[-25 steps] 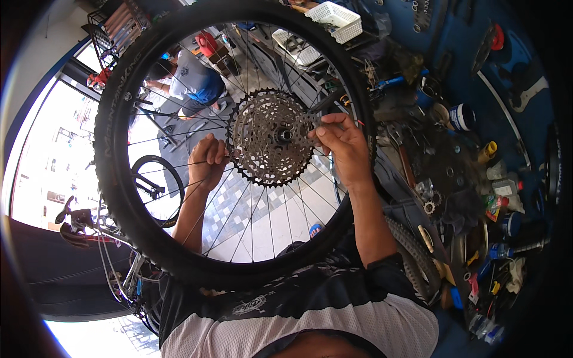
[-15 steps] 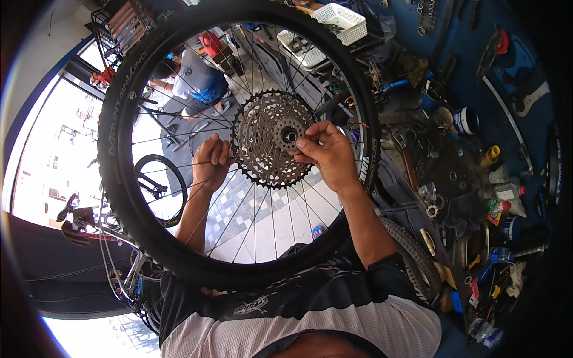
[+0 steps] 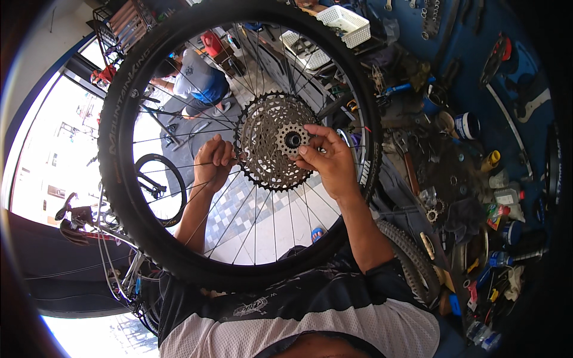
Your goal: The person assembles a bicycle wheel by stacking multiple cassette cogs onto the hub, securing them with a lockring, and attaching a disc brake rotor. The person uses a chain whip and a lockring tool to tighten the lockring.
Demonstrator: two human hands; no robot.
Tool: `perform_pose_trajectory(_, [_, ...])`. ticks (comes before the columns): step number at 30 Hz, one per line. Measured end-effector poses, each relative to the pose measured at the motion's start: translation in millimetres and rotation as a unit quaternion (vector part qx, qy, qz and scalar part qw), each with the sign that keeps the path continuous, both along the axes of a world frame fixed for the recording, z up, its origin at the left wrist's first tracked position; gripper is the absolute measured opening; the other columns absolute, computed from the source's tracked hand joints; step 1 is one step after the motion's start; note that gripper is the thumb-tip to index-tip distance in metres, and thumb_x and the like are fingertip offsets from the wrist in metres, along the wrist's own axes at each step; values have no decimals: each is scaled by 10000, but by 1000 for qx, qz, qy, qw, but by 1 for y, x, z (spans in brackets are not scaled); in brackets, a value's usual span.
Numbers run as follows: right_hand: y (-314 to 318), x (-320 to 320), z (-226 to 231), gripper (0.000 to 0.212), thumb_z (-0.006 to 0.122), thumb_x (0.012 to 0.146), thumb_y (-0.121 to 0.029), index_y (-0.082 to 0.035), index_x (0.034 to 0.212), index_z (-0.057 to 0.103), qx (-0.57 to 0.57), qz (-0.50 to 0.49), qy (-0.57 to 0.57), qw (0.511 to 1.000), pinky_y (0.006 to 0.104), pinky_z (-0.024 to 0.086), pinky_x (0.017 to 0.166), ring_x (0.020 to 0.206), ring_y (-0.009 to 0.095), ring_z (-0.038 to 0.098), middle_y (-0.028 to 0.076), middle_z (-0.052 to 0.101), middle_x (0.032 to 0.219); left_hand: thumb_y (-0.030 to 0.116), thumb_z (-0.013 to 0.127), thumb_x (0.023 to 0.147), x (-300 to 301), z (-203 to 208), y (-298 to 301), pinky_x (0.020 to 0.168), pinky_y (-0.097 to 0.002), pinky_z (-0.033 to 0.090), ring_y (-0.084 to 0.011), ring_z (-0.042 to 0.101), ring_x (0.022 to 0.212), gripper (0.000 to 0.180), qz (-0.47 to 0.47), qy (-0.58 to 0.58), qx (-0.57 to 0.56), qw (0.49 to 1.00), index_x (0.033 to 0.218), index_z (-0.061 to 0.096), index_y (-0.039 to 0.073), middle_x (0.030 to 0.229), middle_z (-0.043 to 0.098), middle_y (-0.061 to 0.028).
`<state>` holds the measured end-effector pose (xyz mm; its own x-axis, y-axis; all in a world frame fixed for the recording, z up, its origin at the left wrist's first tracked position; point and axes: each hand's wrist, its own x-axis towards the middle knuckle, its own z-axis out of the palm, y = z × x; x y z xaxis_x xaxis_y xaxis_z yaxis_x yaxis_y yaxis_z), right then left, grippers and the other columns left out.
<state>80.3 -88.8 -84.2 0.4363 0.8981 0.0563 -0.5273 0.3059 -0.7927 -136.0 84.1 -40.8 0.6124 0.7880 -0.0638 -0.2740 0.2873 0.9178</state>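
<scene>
A bicycle wheel with a knobby black tyre (image 3: 117, 173) stands before me, its large multi-ring cassette (image 3: 258, 125) facing me. At the hub, a small grey toothed sprocket (image 3: 285, 148) sits over the cassette's middle. The thumb and fingers of my right hand (image 3: 335, 166) pinch this sprocket at its right edge. Just left of the cassette, among the spokes, is my left hand (image 3: 212, 162). Its fingers are curled closed, and what they hold, if anything, is hidden. Thin spokes (image 3: 243, 230) cross in front of my left forearm.
On the right, a cluttered bench carries an adjustable wrench (image 3: 408, 164), loose sprockets (image 3: 434, 215), bottles and cans. White plastic baskets (image 3: 346, 27) stand at the back. Beyond the wheel a person (image 3: 200, 77) bends over. A bicycle's handlebar and cables (image 3: 89, 221) stand at left.
My right hand has shifted slightly down, and the small sprocket now faces me more fully at the hub. The cassette has moved a little to the right. My left hand stays nearly in place.
</scene>
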Motion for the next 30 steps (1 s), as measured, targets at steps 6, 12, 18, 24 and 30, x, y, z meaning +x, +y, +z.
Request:
perform_pose_trajectory(6, [2,1,-3,261,654,1005,-12,3,1250,565,-2,-12,6,1000,247,660,708,880,225,766,94,661,998,337,497,1081,-8,-8,11,763,-364,507,-179,537,726,579,-31,12,22,999,538,394,164,583,420,-20])
perform_pose_trajectory(12, [3,3,-1,226,665,1008,-57,32,1189,562,-31,-16,11,999,246,655,677,829,225,769,110,676,989,337,492,1083,-10,-11,15,777,-370,525,-176,531,717,585,-42,4,14,999,535,394,160,582,418,-19])
perform_pose_trajectory(18, [4,6,-4,201,688,1002,-105,-9,1152,593,-54,-9,-2,998,232,539,546,697,131,712,83,708,909,345,496,1081,-11,-11,16,778,-367,525,-173,534,709,587,-45,13,15,999,533,393,162,584,422,-15])
perform_pose_trajectory(24, [4,7,-6,139,677,1005,-105,-18,1098,619,-51,-10,-2,999,225,467,531,623,84,629,44,698,847,353,504,1076,-11,-9,14,784,-374,522,-173,543,724,586,-47,17,11,999,534,387,163,589,429,-17])
perform_pose_trajectory(30, [4,6,-7,123,669,1003,-97,-20,1087,623,-55,-9,8,998,219,452,515,594,68,595,29,681,810,350,510,1072,-12,-9,16,801,-377,530,-175,541,724,583,-46,23,10,999,535,384,163,590,429,-20])
